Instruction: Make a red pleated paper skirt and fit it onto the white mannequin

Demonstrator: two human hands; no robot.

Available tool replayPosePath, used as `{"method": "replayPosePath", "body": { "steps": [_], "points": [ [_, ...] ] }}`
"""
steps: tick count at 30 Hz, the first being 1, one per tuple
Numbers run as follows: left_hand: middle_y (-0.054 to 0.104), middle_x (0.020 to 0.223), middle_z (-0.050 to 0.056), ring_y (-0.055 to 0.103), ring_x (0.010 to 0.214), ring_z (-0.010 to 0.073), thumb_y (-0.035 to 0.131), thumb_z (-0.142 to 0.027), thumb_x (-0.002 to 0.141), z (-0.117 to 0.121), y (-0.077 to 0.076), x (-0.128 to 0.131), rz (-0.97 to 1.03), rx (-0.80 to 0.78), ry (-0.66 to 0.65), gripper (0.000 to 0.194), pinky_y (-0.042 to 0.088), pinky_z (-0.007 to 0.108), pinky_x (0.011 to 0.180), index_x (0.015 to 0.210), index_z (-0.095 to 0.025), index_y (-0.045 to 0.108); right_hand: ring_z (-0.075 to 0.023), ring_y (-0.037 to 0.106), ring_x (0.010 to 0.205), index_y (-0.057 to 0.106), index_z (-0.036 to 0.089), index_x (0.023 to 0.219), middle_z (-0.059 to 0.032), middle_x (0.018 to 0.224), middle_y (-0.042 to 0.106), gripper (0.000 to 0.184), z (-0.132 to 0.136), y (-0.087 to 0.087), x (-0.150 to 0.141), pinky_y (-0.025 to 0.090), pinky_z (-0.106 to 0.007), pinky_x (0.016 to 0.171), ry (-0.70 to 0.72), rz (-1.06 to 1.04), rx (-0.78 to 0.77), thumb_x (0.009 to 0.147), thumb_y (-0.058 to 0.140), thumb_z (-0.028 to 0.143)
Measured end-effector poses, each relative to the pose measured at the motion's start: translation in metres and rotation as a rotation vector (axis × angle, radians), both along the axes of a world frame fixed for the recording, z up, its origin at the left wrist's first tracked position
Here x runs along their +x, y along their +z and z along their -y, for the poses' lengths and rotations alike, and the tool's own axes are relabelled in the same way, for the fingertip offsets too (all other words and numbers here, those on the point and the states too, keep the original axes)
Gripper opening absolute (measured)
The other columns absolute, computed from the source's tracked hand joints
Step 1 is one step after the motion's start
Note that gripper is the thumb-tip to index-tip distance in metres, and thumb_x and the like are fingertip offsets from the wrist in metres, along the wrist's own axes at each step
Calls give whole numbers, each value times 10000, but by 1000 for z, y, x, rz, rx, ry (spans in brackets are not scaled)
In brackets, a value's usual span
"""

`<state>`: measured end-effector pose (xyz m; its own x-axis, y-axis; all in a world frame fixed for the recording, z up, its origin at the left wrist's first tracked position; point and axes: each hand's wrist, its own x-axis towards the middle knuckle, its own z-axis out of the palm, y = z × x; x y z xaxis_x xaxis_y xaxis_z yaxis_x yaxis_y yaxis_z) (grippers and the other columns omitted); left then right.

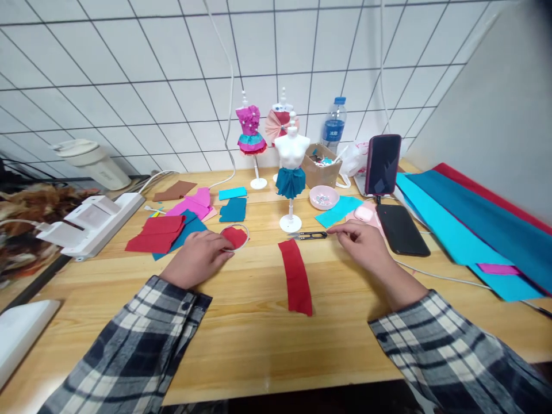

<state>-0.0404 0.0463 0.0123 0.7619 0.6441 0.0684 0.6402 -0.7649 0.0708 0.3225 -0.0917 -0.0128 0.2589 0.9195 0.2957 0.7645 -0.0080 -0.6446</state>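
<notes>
My left hand (199,257) is closed on the edge of a thin, pale ring (247,240), fingers above and thumb at the near side. Red material (235,236) shows inside the ring. With curled fingers, my right hand (361,244) pinches the handle end of black thread snips (313,235), which lie on the table with blades pointing left. Between my hands lies a red crepe strip (296,279). Just behind the snips stands a white mini dress form (292,149) wearing a teal pleated skirt (290,183).
Folded red (153,234) and magenta pieces (192,202) lie left, near a power strip (101,224). Two dressed forms (250,129) stand behind. A bead bowl (324,198), cardboard box (322,169), bottle (334,123), phones (403,229) and long coloured sheets (478,224) are to the right.
</notes>
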Motion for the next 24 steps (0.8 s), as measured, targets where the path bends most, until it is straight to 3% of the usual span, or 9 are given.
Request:
{"method": "replayPosePath", "body": {
  "steps": [8,11,15,18,21,24],
  "points": [
    [722,979,45,616,974,245,509,-350,893,7,-4,15,59,-23,-3,225,364,417,904,901,-234,702,-135,606,694,778,247,896,-15,795,687,307,-17,50,-77,433,-255,639,285,105,108,797,526,102],
    [712,957,57,607,969,257,511,-310,883,6,-7,12,121,-35,44,193,391,420,894,899,-216,678,-131,611,700,766,240,912,-14,798,686,305,-18,44,-96,451,-248,644,311,38,186,808,520,92],
    [692,1014,88,606,985,250,453,-335,925,9,-7,12,382,-90,141,227,447,392,888,965,-177,612,-153,629,760,742,224,975,-34,829,690,282,-13,23,-101,470,-261,665,298,88,237,853,511,117],
    [712,949,65,642,899,217,433,-356,958,24,-2,20,577,-199,191,210,470,369,853,1009,-186,546,-165,634,760,686,203,1055,-47,882,705,236,-8,19,-100,490,-280,687,280,101,270,891,518,181],
    [717,856,35,664,826,183,465,-371,964,50,0,35,731,-346,124,188,480,340,824,1026,-199,509,-155,659,766,591,212,1179,-48,1029,725,276,-4,24,-104,521,-283,739,313,2,258,912,521,222],
    [704,797,24,649,727,151,446,-383,979,76,-2,51,838,-625,-8,189,500,293,718,1007,-199,480,-173,675,1002,462,239,1374,-58,1264,668,421,-2,26,-108,523,-303,866,396,12,224,955,438,196]
  ]
}}
